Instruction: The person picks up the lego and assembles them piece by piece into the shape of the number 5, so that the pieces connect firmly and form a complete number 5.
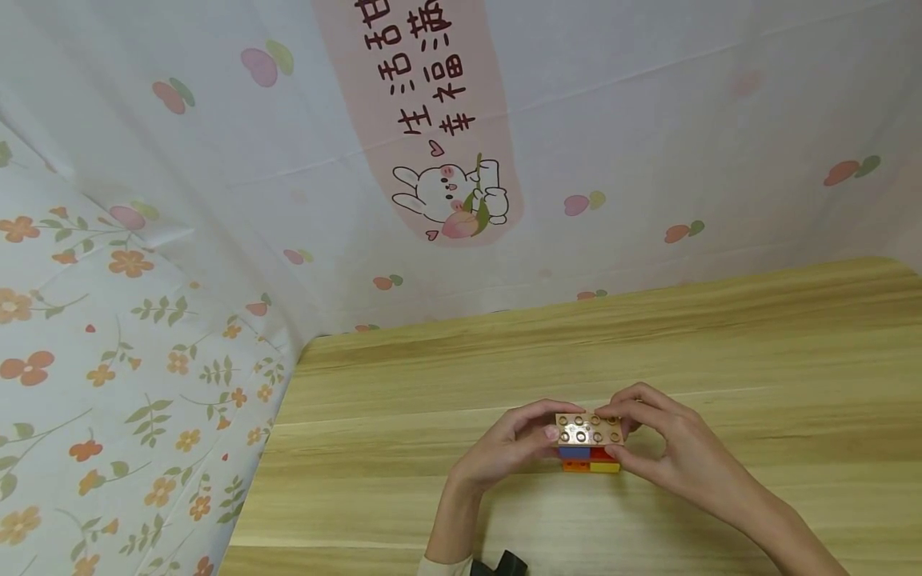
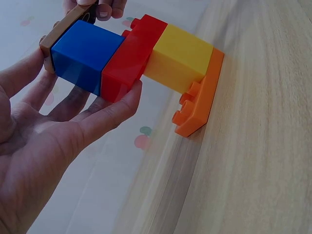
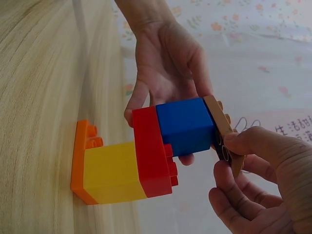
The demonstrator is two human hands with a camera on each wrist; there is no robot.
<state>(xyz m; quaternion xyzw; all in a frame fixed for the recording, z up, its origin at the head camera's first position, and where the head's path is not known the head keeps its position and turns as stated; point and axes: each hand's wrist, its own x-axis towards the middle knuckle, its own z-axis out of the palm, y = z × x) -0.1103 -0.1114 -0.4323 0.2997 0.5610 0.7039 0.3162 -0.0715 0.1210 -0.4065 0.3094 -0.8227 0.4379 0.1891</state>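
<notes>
A tower of toy building bricks stands on the table. At its base lies a flat orange brick (image 2: 202, 105), with a tall yellow brick (image 2: 180, 56) on one end. Over the yellow sits a flat red brick (image 3: 148, 153), and a tall blue brick (image 3: 185, 124) rises from the red one's other end. A flat brown brick (image 1: 587, 432) tops the blue one, its studs facing up, one end overhanging. My left hand (image 1: 504, 448) holds the tower's upper left side, thumb at the brown brick's end, fingers around blue and red. My right hand (image 1: 670, 440) pinches the brown brick's overhanging right end.
The wood-grain table (image 1: 403, 392) extends to both sides of the tower. Behind it hangs a white printed cloth (image 1: 612, 120), and a floral cloth (image 1: 166, 400) hangs along the left edge. A black object (image 1: 510, 564) shows beside the left sleeve.
</notes>
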